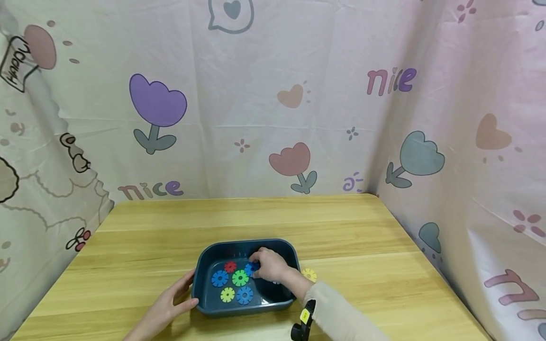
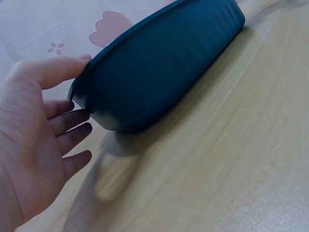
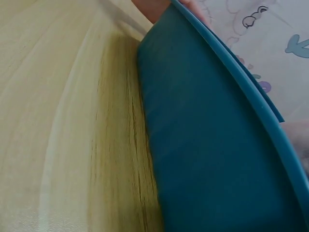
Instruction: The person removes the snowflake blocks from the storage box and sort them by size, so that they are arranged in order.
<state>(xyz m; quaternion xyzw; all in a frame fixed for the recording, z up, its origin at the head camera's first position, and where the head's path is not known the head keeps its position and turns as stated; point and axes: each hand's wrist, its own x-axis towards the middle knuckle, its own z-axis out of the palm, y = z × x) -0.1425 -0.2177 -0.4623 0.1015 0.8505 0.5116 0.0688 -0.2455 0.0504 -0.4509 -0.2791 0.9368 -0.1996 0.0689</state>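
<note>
A dark blue-green plastic basin (image 1: 202, 303) lies on the wooden table with several notched plastic discs inside. My left hand (image 1: 168, 303) rests at its left end, fingers loosely extended; in the left wrist view the thumb of this hand (image 2: 34, 130) touches the rim. Reaching over the right side, my right hand (image 1: 270, 265) pinches a blue notched disc (image 1: 250, 269) low in the basin. Beside it lie a green disc (image 1: 240, 278), a red disc (image 1: 230, 266), a yellow-green disc (image 1: 228, 294) and blue discs (image 1: 219, 278). The right wrist view mostly shows the basin's outer wall (image 3: 212, 130).
A yellow disc (image 1: 309, 274) is outside the basin on the right, partly behind my right wrist. A pale bluish piece under that wrist is mostly hidden. Printed cloth (image 1: 239, 156) hangs behind the wooden table (image 1: 367, 255) and along its sides.
</note>
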